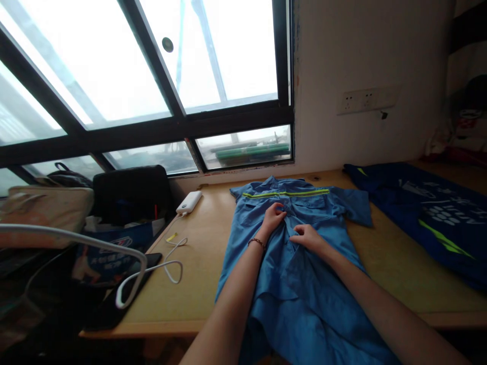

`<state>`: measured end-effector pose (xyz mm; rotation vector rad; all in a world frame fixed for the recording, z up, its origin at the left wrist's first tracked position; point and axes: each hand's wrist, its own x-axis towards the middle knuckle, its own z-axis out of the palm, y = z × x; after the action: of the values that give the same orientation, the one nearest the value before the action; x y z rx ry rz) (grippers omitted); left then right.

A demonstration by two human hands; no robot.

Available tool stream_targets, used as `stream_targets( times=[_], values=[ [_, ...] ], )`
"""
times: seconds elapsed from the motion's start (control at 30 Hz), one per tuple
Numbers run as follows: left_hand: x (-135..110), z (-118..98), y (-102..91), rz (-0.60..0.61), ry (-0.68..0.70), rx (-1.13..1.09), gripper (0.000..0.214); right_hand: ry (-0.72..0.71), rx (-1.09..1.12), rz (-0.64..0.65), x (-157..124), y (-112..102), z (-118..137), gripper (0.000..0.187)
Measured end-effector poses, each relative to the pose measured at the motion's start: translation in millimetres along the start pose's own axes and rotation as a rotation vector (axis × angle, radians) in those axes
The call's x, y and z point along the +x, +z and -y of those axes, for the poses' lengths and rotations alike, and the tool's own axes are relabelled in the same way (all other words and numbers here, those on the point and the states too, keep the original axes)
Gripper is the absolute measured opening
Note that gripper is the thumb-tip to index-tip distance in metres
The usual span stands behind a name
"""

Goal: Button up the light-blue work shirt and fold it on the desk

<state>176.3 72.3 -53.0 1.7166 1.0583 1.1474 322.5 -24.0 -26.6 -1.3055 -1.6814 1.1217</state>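
A blue short-sleeved work shirt (pixel 243 243) with a yellow-green stripe across the chest lies front side up, its collar toward the wall and its lower part hanging over the table's near edge. At the middle of the shirt front, my left hand (pixel 273 217) is closed on the cloth along the button placket. My right hand (pixel 307 237), a little lower and to the right, pinches the placket's other edge. Folds run down from between the two hands. Any button under the fingers is too small to make out.
A dark blue printed garment (pixel 429 208) lies on the wooden table (pixel 205 253) at right. On the left are a white power bank (pixel 189 202) and a looping white cable (pixel 131 253). Bags (pixel 45 213) stand beyond the table's left edge, below the window.
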Motion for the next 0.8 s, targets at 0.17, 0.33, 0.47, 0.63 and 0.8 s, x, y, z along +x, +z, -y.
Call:
stream_targets(
  times=[0.17, 0.33, 0.47, 0.63, 0.8],
  values=[
    [0, 0, 0.4, 0.006, -0.009, 0.013, 0.029, 0.283, 0.226, 0.008, -9, -17, 13, 0.031],
    [4, 0, 0.2, 0.017, -0.015, 0.011, 0.028, 0.324, 0.423, -0.018, -11, -17, 12, 0.03],
    [16, 4, -0.4, 0.017, 0.005, 0.04, 0.028, 0.276, 0.546, -0.058, -1, -10, 2, 0.028],
    [31, 9, -0.5, -0.041, 0.008, 0.106, 0.026, 0.155, 0.688, -0.062, 20, -17, -8, 0.029],
    [29, 0, -2.5, -0.01, 0.003, 0.124, 0.034, 0.11, 0.745, -0.062, 25, -27, -7, 0.032]
  ],
)
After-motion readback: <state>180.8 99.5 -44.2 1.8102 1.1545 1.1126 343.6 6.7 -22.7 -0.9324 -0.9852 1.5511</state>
